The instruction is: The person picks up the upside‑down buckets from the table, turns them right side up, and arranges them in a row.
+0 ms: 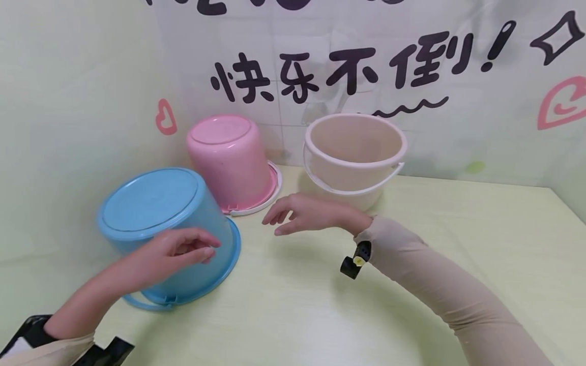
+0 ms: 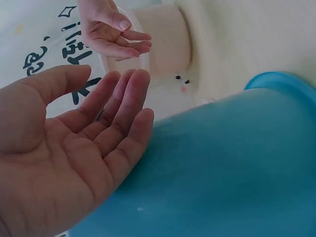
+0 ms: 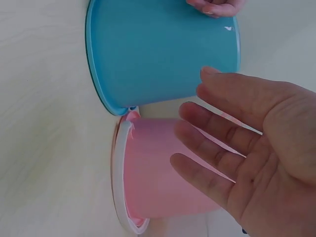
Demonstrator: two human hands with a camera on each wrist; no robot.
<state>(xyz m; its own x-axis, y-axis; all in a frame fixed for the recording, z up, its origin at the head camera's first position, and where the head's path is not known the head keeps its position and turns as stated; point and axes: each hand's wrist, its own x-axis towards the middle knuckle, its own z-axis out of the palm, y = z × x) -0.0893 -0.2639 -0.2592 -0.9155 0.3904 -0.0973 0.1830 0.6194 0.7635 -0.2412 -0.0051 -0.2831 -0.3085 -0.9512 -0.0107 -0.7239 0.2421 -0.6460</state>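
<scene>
A blue bucket [image 1: 151, 203] stands upside down at the left, its handle lying against the table by the rim. My left hand [image 1: 176, 254] hovers in front of its side, fingers relaxed and holding nothing; the left wrist view shows the bare palm beside the blue wall. Behind it a pink bucket [image 1: 229, 162], also upside down, has a white handle around its rim. Upright at the back middle is a pale pink bucket [image 1: 357, 175] with its handle hanging at the front. My right hand [image 1: 311, 213] is in front of that one, fingers loosely spread around nothing.
A pale wooden-looking table [image 1: 480, 244] carries the buckets. Behind it hangs a white cloth backdrop [image 1: 293, 30] with black lettering and pink hearts. Dark wrist devices [image 1: 357, 260] are strapped at both sleeves.
</scene>
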